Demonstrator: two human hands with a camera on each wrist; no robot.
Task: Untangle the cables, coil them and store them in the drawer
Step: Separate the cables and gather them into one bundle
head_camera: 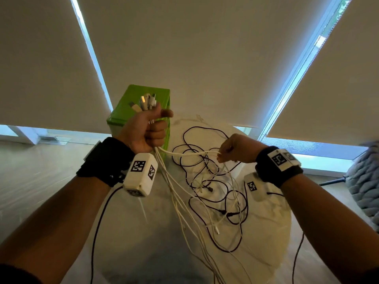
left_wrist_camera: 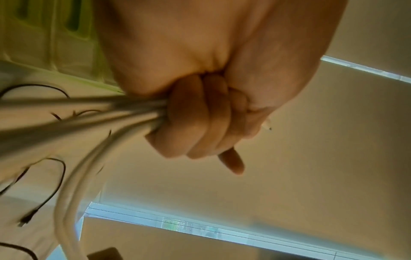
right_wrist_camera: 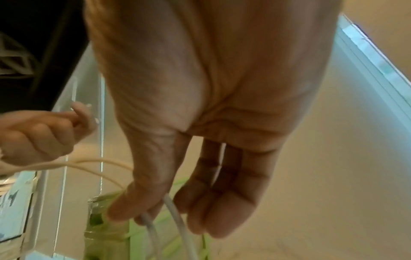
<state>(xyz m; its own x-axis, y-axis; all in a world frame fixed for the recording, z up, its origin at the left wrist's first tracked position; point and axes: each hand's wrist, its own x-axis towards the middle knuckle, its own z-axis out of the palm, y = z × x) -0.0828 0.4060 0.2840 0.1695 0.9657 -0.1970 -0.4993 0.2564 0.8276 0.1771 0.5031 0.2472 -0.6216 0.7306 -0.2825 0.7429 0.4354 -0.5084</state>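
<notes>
With the left hand (head_camera: 148, 132) fisted round the plug ends (head_camera: 144, 102), the right hand (head_camera: 235, 149), pinching white cables (head_camera: 190, 153), should draw slowly, easing black cables (head_camera: 207, 144) free.

White cables (head_camera: 184, 193) are hanging taut from the left hand (head_camera: 148, 131) down across the table's (head_camera: 272, 228) middle, blocking any straight pass between the hands. Black cables (head_camera: 207, 160) are sprawling in loops over the far and right tabletop. Green drawer unit (head_camera: 131, 111) is standing just behind the left hand, closing off that side. Bare tabletop is showing at the near right edge.
</notes>
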